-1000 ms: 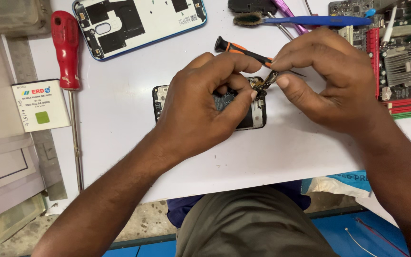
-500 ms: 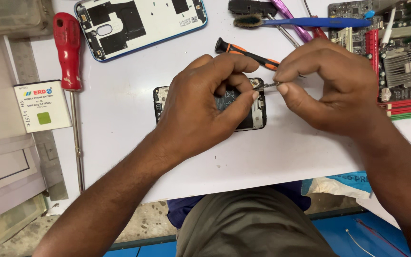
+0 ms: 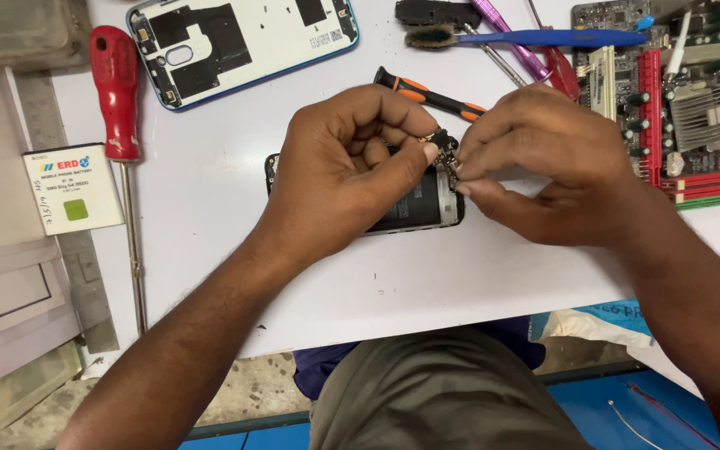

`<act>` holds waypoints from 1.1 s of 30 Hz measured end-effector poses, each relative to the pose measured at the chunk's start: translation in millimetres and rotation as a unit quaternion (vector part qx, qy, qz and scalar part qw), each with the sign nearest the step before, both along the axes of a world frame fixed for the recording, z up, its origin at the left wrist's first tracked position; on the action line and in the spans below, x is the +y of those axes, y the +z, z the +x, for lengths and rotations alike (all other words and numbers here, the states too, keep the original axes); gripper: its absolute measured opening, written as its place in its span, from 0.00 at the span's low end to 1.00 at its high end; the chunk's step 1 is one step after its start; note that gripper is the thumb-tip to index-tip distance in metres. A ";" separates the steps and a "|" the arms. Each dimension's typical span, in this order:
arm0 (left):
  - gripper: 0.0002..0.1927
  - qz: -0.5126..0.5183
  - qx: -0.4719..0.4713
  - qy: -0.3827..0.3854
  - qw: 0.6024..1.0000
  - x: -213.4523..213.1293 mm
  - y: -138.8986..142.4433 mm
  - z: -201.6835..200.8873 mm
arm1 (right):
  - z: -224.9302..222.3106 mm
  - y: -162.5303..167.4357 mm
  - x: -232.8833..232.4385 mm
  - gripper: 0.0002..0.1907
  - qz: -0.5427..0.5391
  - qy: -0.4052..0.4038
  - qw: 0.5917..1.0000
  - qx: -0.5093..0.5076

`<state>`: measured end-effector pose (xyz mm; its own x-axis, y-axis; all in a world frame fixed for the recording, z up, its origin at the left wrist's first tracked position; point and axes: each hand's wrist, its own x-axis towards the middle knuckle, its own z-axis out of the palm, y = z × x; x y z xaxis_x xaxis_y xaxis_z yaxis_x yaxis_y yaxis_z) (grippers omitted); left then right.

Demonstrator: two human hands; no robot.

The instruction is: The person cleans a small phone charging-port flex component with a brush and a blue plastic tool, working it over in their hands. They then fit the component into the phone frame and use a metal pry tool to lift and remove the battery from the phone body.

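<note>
Pinched between the fingertips of the left hand (image 3: 352, 175) and right hand (image 3: 543, 162), a small circuit part (image 3: 446, 150) is being held over the top end of an opened phone (image 3: 414, 204), which is lying on the white table (image 3: 210, 200). An orange-and-black screwdriver (image 3: 427, 93) is lying just behind the hands; a red-handled screwdriver (image 3: 116, 92) is resting well apart to the left.

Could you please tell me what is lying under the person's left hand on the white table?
An opened phone lies under the left hand, its dark inside showing at the right end. The hand covers the rest, so its other parts cannot be seen.
</note>
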<state>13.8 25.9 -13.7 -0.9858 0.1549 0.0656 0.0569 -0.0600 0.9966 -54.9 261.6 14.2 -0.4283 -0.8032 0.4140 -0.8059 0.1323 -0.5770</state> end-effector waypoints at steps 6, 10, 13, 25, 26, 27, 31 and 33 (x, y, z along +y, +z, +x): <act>0.11 -0.002 -0.002 0.012 1.000 0.8 5.6 2.2 | 2.0 6.9 -1.7 0.16 0.024 -0.054 0.998 0.014; 0.12 -0.080 0.043 0.034 0.995 3.8 9.1 3.4 | 1.7 4.8 -1.2 0.13 0.032 -0.096 0.994 0.028; 0.12 -0.088 0.026 0.035 0.995 5.9 9.4 3.3 | -0.1 1.7 2.4 0.10 0.020 -0.110 0.993 0.029; 0.12 -0.158 -0.036 0.026 0.986 10.2 12.4 -11.2 | -9.0 -13.0 10.5 0.06 0.016 -0.106 0.991 0.077; 0.11 -0.180 -0.031 0.024 0.983 10.8 14.0 -12.7 | -9.5 -13.4 10.2 0.06 0.015 -0.105 0.991 0.081; 0.11 -0.201 -0.026 0.021 0.979 11.8 15.3 -14.2 | -9.9 -13.4 10.0 0.06 0.014 -0.103 0.991 0.084; 0.12 -0.234 -0.039 0.017 0.971 16.1 19.2 -18.3 | -9.1 -12.7 9.0 0.06 0.018 -0.108 0.989 0.100; 0.12 -0.236 -0.041 0.013 0.971 17.6 20.2 -20.2 | -8.4 -12.6 8.4 0.07 0.019 -0.112 0.988 0.104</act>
